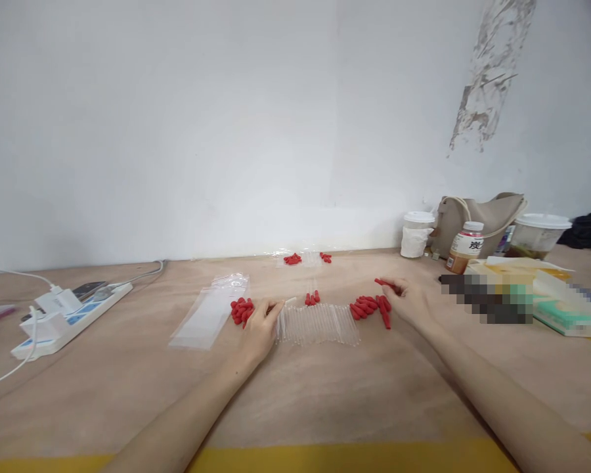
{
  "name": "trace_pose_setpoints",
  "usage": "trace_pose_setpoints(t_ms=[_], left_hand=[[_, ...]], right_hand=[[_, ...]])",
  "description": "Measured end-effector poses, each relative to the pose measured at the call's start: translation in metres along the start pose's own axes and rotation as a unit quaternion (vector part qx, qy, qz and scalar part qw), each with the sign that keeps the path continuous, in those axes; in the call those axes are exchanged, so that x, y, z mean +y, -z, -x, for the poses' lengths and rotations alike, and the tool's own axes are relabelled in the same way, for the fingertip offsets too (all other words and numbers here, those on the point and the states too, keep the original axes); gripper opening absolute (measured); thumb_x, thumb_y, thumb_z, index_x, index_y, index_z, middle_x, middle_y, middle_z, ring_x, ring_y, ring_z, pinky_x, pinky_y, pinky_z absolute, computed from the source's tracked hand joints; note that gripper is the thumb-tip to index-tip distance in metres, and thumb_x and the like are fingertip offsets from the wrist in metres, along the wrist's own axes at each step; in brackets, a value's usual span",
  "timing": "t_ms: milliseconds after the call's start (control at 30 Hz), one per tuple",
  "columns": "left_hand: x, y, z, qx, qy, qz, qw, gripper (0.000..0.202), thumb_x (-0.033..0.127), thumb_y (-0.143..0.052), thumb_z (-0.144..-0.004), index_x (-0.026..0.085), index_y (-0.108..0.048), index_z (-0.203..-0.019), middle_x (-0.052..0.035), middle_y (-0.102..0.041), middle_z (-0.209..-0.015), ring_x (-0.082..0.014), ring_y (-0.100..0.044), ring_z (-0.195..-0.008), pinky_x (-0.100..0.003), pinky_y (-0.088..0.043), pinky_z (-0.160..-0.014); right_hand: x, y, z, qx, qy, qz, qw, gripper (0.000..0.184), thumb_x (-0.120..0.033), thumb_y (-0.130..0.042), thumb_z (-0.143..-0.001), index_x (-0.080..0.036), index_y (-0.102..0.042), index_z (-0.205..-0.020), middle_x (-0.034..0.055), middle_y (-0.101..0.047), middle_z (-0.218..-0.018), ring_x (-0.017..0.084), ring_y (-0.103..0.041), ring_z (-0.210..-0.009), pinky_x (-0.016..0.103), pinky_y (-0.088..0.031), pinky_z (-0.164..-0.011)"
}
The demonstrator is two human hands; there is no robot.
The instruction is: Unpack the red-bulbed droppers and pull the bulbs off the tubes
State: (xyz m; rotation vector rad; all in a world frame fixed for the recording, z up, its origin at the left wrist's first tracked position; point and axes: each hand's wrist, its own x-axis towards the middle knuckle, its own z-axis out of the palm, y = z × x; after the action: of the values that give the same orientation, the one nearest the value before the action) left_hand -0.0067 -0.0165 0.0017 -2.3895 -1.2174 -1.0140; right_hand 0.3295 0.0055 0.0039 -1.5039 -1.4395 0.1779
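Note:
My left hand (262, 328) is closed, its fingertips pinching a short whitish piece (290, 301) at the left end of a row of thin clear tubes (320, 325). Beside that hand lies a heap of red rubber bulbs (240, 310). My right hand (406, 299) is closed on a red rubber bulb (385, 283), held a little above the table. Under and left of it is a second pile of red bulbs (367, 307). Behind the row, a few clear tubes with red bulbs (312, 298) on their ends lie together.
Clear plastic bags (211, 315) lie left of the work. A bag with more red pieces (293, 259) rests by the wall. At far left is a power strip (73, 322) with cables. A paper-wrapped cup (416, 236), a bottle (465, 248) and a grey bag (487, 217) stand right.

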Motion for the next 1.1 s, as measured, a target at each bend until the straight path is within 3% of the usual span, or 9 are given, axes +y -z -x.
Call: trace_pose_setpoints(t_ms=[133,233,333,500,633,800,933,1033,1100], left_hand=[[-0.002,-0.003,0.002,0.012,-0.066,-0.038,0.997,0.034,0.008,-0.033,-0.085,0.020,-0.054,-0.108,-0.0061,-0.060,-0.088,-0.0163,-0.058,-0.080,-0.027,-0.048,-0.071],[-0.003,-0.002,0.003,-0.014,-0.129,-0.063,0.990,0.035,0.006,-0.030,-0.084,0.016,-0.055,-0.107,-0.0074,-0.062,-0.084,-0.0177,-0.058,-0.078,-0.029,-0.049,-0.070],[-0.002,-0.003,0.003,-0.051,-0.151,-0.065,0.985,0.034,0.008,-0.030,-0.085,0.016,-0.056,-0.106,-0.0075,-0.063,-0.082,-0.0181,-0.059,-0.078,-0.031,-0.050,-0.069],[0.002,-0.007,0.002,-0.054,-0.111,-0.005,0.992,0.026,0.029,-0.041,-0.087,0.018,-0.059,-0.103,-0.0068,-0.066,-0.086,-0.0184,-0.059,-0.079,-0.032,-0.050,-0.070],[0.004,-0.006,0.003,-0.070,-0.088,0.046,0.993,0.034,0.041,-0.051,-0.081,0.017,-0.059,-0.104,-0.0077,-0.066,-0.093,-0.0198,-0.059,-0.083,-0.034,-0.049,-0.072],[0.006,0.004,0.003,-0.070,-0.081,0.058,0.993,0.043,0.047,-0.054,-0.077,0.018,-0.057,-0.109,-0.0086,-0.063,-0.099,-0.0209,-0.055,-0.089,-0.036,-0.045,-0.078],[0.004,0.014,0.004,-0.083,-0.058,0.013,0.995,0.053,0.053,-0.057,-0.071,0.022,-0.054,-0.113,-0.0083,-0.058,-0.111,-0.0246,-0.050,-0.099,-0.041,-0.039,-0.083],[-0.001,0.017,0.005,-0.097,-0.043,-0.010,0.994,0.060,0.059,-0.054,-0.070,0.023,-0.050,-0.118,-0.0096,-0.053,-0.118,-0.0268,-0.045,-0.107,-0.044,-0.035,-0.088],[-0.003,0.017,0.006,-0.119,-0.043,-0.019,0.992,0.061,0.059,-0.050,-0.072,0.022,-0.048,-0.120,-0.0104,-0.048,-0.124,-0.0275,-0.041,-0.113,-0.046,-0.032,-0.092]], right_hand=[[0.025,0.007,-0.011,-0.015,-0.066,-0.015,0.998,0.035,-0.032,-0.057,-0.065,-0.012,-0.058,-0.093,0.0053,-0.062,-0.073,0.015,-0.056,-0.062,0.025,-0.043,-0.057],[0.031,0.006,-0.012,-0.055,-0.051,-0.006,0.997,0.031,-0.042,-0.058,-0.064,-0.014,-0.058,-0.079,0.0044,-0.062,-0.067,0.014,-0.055,-0.058,0.025,-0.041,-0.054],[0.029,0.004,-0.010,-0.069,-0.041,0.036,0.996,0.032,-0.047,-0.054,-0.067,-0.016,-0.060,-0.077,0.0038,-0.063,-0.068,0.015,-0.055,-0.060,0.025,-0.039,-0.054],[0.014,0.003,-0.004,-0.063,-0.008,0.136,0.989,0.028,-0.047,-0.053,-0.068,-0.022,-0.063,-0.075,0.0017,-0.065,-0.077,0.018,-0.056,-0.075,0.029,-0.035,-0.067],[0.007,0.006,-0.001,-0.069,0.025,0.177,0.981,0.028,-0.048,-0.050,-0.072,-0.024,-0.065,-0.071,0.0014,-0.066,-0.078,0.021,-0.054,-0.085,0.034,-0.030,-0.078],[0.012,0.007,-0.001,-0.034,-0.044,0.154,0.986,0.039,-0.051,-0.038,-0.078,-0.022,-0.065,-0.070,0.0016,-0.064,-0.065,0.020,-0.057,-0.075,0.032,-0.031,-0.072],[0.012,0.006,-0.002,0.004,-0.084,0.130,0.988,0.038,-0.049,-0.039,-0.077,-0.020,-0.064,-0.078,0.0039,-0.064,-0.069,0.020,-0.057,-0.074,0.029,-0.033,-0.064],[-0.009,0.001,-0.005,0.018,-0.059,0.158,0.986,0.031,-0.042,-0.042,-0.077,-0.021,-0.064,-0.080,0.0040,-0.065,-0.075,0.019,-0.057,-0.076,0.030,-0.034,-0.069],[-0.031,-0.008,-0.008,-0.015,-0.016,0.194,0.981,0.026,-0.036,-0.043,-0.077,-0.022,-0.064,-0.082,0.0034,-0.065,-0.082,0.019,-0.056,-0.082,0.033,-0.032,-0.076]])
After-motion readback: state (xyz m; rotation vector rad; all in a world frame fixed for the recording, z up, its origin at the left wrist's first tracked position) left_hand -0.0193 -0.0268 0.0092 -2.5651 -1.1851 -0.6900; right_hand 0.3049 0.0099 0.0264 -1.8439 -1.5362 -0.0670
